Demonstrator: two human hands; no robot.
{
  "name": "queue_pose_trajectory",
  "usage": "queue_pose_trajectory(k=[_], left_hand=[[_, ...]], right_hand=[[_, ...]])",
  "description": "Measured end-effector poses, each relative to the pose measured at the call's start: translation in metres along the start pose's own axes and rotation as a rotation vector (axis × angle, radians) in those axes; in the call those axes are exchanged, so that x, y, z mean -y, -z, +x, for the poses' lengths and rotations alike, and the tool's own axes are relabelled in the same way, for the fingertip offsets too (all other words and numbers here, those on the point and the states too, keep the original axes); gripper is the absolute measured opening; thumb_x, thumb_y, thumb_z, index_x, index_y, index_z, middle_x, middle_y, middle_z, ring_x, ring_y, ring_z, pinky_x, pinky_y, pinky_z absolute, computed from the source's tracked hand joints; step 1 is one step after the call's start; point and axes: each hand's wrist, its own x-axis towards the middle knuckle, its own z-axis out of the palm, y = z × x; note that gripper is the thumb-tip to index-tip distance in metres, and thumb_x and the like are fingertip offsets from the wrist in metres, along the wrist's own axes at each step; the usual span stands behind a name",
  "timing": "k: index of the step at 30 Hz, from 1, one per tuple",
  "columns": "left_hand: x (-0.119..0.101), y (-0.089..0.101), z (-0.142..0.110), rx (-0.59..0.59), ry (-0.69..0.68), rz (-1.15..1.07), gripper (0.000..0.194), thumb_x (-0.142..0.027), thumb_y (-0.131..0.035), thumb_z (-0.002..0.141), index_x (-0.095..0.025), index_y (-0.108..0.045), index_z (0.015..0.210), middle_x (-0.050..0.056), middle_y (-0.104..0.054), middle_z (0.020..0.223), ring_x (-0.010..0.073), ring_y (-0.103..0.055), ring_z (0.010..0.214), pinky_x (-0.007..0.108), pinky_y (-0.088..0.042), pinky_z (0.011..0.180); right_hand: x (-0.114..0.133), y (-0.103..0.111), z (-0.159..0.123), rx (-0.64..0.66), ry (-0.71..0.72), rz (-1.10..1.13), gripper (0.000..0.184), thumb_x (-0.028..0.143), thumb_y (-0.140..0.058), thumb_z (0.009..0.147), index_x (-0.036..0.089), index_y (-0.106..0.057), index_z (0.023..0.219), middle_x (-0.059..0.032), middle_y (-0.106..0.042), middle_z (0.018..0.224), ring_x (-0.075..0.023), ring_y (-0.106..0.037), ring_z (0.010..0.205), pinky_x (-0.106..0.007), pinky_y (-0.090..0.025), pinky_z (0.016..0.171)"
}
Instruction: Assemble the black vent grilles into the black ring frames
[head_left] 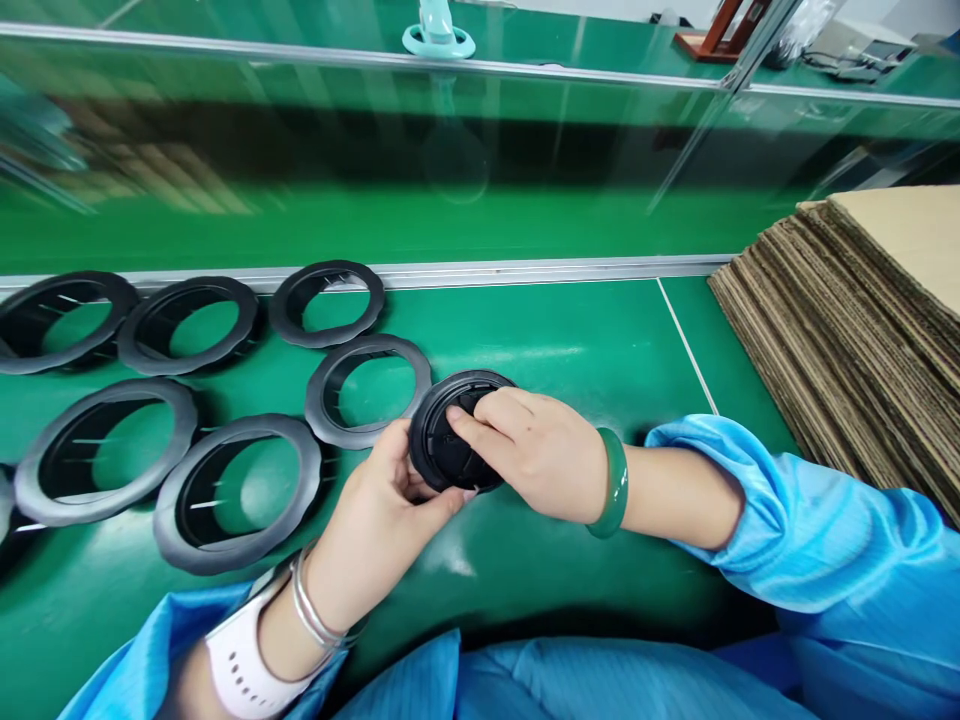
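Left hand clamped on disc edge at 7 o'clock. Right hand fingers together, pressing disc face. Rings on counter at 10 o'clock.

Green bench mat, glossy, white line running across it. Aluminium rail along the far edge; clear partition behind, reflecting. Stack of flat cardboard sheets at right. Even overhead light, soft glare.

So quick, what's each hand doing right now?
Left hand: closed on the edge of the black round part, holding it.
Right hand: fingers curled over the same part, pressing on its face.
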Motion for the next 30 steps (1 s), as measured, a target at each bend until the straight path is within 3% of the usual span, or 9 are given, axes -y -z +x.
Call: queue_pose_trajectory(k=[7, 11, 13, 15, 17, 19, 22, 26, 30], left_hand=[[-0.002, -0.003, 0.001, 0.029, 0.008, -0.047, 0.06, -0.034, -0.085, 0.065, -0.019, -0.048, 0.11, 0.001, -0.068, 0.085, 0.0185, -0.065, 0.072, 0.024, -0.054, 0.059], [-0.004, -0.003, 0.002, 0.017, 0.004, -0.115, 0.058, -0.03, -0.085, 0.065, -0.02, -0.047, 0.108, -0.001, -0.067, 0.086, 0.017, -0.066, 0.074, 0.022, -0.055, 0.061], [-0.005, -0.003, 0.003, 0.003, -0.004, -0.175, 0.057, -0.028, -0.085, 0.065, -0.02, -0.047, 0.106, -0.001, -0.067, 0.088, 0.0161, -0.066, 0.076, 0.022, -0.056, 0.064], [-0.005, -0.003, 0.004, -0.011, -0.01, -0.213, 0.058, -0.027, -0.086, 0.064, -0.019, -0.047, 0.106, 0.001, -0.067, 0.093, 0.0165, -0.067, 0.08, 0.022, -0.057, 0.067], [-0.004, -0.003, 0.004, -0.023, -0.007, -0.235, 0.062, -0.028, -0.088, 0.062, -0.018, -0.047, 0.108, 0.003, -0.067, 0.101, 0.0185, -0.068, 0.087, 0.024, -0.058, 0.072], [-0.001, -0.003, 0.003, -0.026, 0.001, -0.238, 0.073, -0.029, -0.09, 0.06, -0.02, -0.045, 0.118, 0.006, -0.064, 0.114, 0.0218, -0.066, 0.099, 0.028, -0.059, 0.08], [0.004, -0.003, -0.001, 0.022, -0.06, -0.215, 0.087, -0.037, -0.088, 0.065, -0.026, -0.035, 0.134, 0.008, -0.055, 0.132, 0.0259, -0.059, 0.117, 0.034, -0.057, 0.09], [0.007, -0.004, -0.006, 0.007, -0.168, -0.1, 0.065, -0.046, -0.07, 0.086, -0.032, -0.035, 0.138, 0.004, -0.049, 0.139, 0.0245, -0.047, 0.13, 0.042, -0.042, 0.11], [0.005, -0.005, -0.006, -0.05, -0.168, 0.019, 0.055, -0.05, -0.064, 0.09, -0.032, -0.039, 0.136, 0.003, -0.051, 0.136, 0.0248, -0.047, 0.127, 0.044, -0.039, 0.111]], right_hand=[[0.004, 0.004, 0.003, 0.131, 0.031, -0.107, 0.035, 0.012, -0.039, 0.096, -0.003, -0.057, 0.122, -0.0162, -0.057, 0.094, -0.0266, -0.051, 0.084, -0.04, -0.05, 0.066], [-0.001, 0.008, 0.005, -0.013, 0.034, -0.013, 0.032, 0.016, -0.041, 0.099, 0.003, -0.058, 0.123, -0.015, -0.059, 0.102, -0.0274, -0.052, 0.094, -0.042, -0.048, 0.075], [-0.006, 0.009, 0.005, -0.159, -0.061, 0.113, 0.036, 0.025, -0.046, 0.101, 0.007, -0.053, 0.131, -0.0145, -0.057, 0.117, -0.028, -0.05, 0.107, -0.045, -0.046, 0.088], [-0.011, 0.007, 0.005, -0.228, -0.26, 0.269, 0.048, 0.032, -0.053, 0.1, 0.009, -0.043, 0.141, -0.015, -0.053, 0.127, -0.028, -0.047, 0.116, -0.047, -0.042, 0.099], [-0.016, 0.002, 0.006, -0.161, -0.464, 0.44, 0.048, 0.031, -0.058, 0.097, 0.011, -0.046, 0.139, -0.0136, -0.055, 0.122, -0.0267, -0.049, 0.114, -0.045, -0.041, 0.101], [-0.019, -0.005, 0.007, -0.051, -0.585, 0.599, 0.031, 0.025, -0.059, 0.096, 0.014, -0.056, 0.125, -0.0094, -0.059, 0.112, -0.0243, -0.053, 0.108, -0.042, -0.043, 0.098], [-0.017, -0.013, 0.008, -0.017, -0.648, 0.732, 0.012, 0.018, -0.058, 0.095, 0.015, -0.059, 0.107, -0.0058, -0.059, 0.106, -0.0216, -0.053, 0.105, -0.039, -0.042, 0.096], [-0.012, -0.015, 0.01, -0.07, -0.663, 0.793, 0.007, 0.011, -0.06, 0.092, 0.015, -0.058, 0.097, -0.0037, -0.058, 0.101, -0.0192, -0.053, 0.102, -0.035, -0.041, 0.092], [-0.008, -0.016, 0.01, -0.123, -0.709, 0.845, 0.013, 0.013, -0.068, 0.087, 0.017, -0.056, 0.086, 0.0005, -0.058, 0.09, -0.017, -0.054, 0.092, -0.03, -0.041, 0.082]])
